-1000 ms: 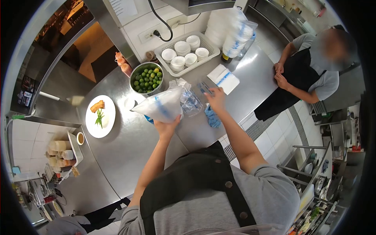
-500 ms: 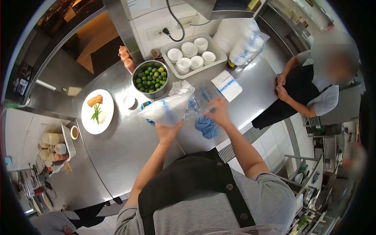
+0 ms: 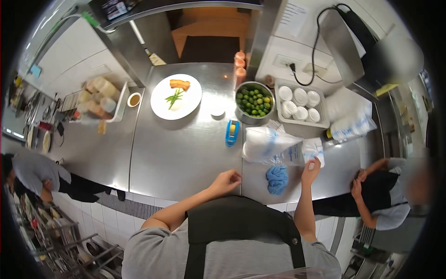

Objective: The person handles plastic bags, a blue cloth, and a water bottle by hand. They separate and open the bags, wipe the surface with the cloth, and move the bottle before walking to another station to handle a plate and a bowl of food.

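Note:
My right hand [image 3: 311, 172] is at the near edge of a white folded packet [image 3: 313, 148] with blue print, its fingers closed on that edge. My left hand [image 3: 225, 182] hovers over the near side of the steel counter, fingers loosely bent and nothing visible in them. Between and beyond the hands lies a filled white plastic bag [image 3: 265, 144] on its side, its clear, blue-printed end toward the packet. A crumpled blue cloth [image 3: 277, 180] rests left of my right hand. Farther left, a blue tape dispenser [image 3: 232, 133] stands apart from both hands.
Behind the bag are a pot of green limes [image 3: 254, 103] and a tray of white cups [image 3: 301, 104]. A plate of food [image 3: 160, 104] and a small sauce bowl [image 3: 134, 99] sit left. More bagged white goods [image 3: 355, 123] stand right. A person [image 3: 378, 188] is close on the right.
My left hand has let go of the white bag, which now lies on the counter, and drawn back. My right hand has moved right to the folded packet. The view has turned left.

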Tool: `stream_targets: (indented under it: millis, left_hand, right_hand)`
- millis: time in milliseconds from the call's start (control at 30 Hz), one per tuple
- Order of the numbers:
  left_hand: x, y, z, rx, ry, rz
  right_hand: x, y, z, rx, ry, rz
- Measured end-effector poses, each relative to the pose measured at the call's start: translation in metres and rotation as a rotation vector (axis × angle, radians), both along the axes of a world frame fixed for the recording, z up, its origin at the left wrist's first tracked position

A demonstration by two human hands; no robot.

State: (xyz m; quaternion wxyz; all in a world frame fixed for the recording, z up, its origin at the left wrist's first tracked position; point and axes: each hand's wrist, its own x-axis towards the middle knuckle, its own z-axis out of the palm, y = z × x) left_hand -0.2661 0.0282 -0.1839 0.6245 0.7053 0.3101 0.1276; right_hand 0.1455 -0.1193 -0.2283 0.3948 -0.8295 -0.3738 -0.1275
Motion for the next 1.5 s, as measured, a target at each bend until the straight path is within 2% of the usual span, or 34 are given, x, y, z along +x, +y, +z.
stream_targets:
  millis: [100, 200, 300, 400, 500, 600, 667, 700, 733, 800, 900, 933, 1000, 1033, 1133, 1200, 1333, 1433, 1500]
  left_hand:
    - [0.004, -0.006, 0.018, -0.027, -0.061, -0.143]
    - [0.022, -0.001, 0.043, -0.028, -0.136, -0.247]
    - [0.041, -0.001, 0.079, 0.037, -0.276, -0.286]
    - [0.057, -0.002, 0.111, 0.133, -0.389, -0.398]
    - [0.069, -0.001, 0.152, 0.197, -0.508, -0.436]
    - [0.077, -0.008, 0.208, 0.384, -0.737, -0.223]
    - [0.083, -0.007, 0.226, 0.668, -0.721, -0.228]
    - [0.085, -0.007, 0.227, 0.705, -0.692, -0.250]
    - [0.086, -0.007, 0.227, 0.743, -0.665, -0.273]
    - [0.089, -0.006, 0.216, 0.612, -0.577, -0.347]
    - [0.075, -0.005, 0.204, 0.386, -0.455, -0.224]
    - [0.070, -0.004, 0.202, 0.327, -0.501, -0.190]
    - [0.059, 0.000, 0.204, 0.208, -0.592, -0.124]
    - [0.055, 0.001, 0.206, 0.285, -0.600, -0.117]
    - [0.044, 0.006, 0.214, 0.466, -0.578, -0.149]
    - [0.037, 0.006, 0.218, 0.511, -0.500, -0.222]
    - [0.031, 0.007, 0.214, 0.533, -0.521, -0.123]
    - [0.023, 0.012, 0.216, 0.500, -0.490, -0.074]
    - [0.021, 0.014, 0.221, 0.536, -0.480, -0.082]
  right_hand:
    - [-0.028, 0.014, 0.030, 0.112, 0.153, 0.136]
    - [-0.051, 0.031, 0.067, 0.158, 0.197, 0.212]
    - [-0.059, 0.038, 0.109, 0.089, 0.004, 0.299]
    - [-0.076, 0.039, 0.154, 0.153, -0.082, 0.303]
    - [-0.104, 0.030, 0.188, 0.239, 0.218, 0.182]
    - [-0.140, 0.020, 0.248, 0.061, 0.312, 0.578]
    - [-0.163, 0.011, 0.284, -0.067, 0.258, 0.768]
    - [-0.171, 0.007, 0.296, -0.132, 0.230, 0.858]
    - [-0.176, 0.004, 0.304, -0.067, 0.290, 0.888]
    - [-0.182, 0.000, 0.313, 0.060, 0.406, 0.945]
    - [-0.163, -0.010, 0.301, 0.234, 0.469, 0.921]
    - [-0.156, -0.012, 0.297, 0.287, 0.511, 0.909]
    - [-0.159, -0.006, 0.301, 0.239, 0.637, 0.972]
    - [-0.175, 0.005, 0.316, 0.237, 0.739, 0.967]
    - [-0.177, 0.010, 0.315, 0.100, 0.985, 0.989]
    - [-0.169, 0.015, 0.300, -0.080, 0.862, 0.966]
    - [-0.174, 0.023, 0.307, -0.045, 0.761, 1.054]
    - [-0.176, 0.030, 0.300, -0.004, 0.572, 0.999]
    - [-0.177, 0.028, 0.302, -0.030, 0.641, 0.943]
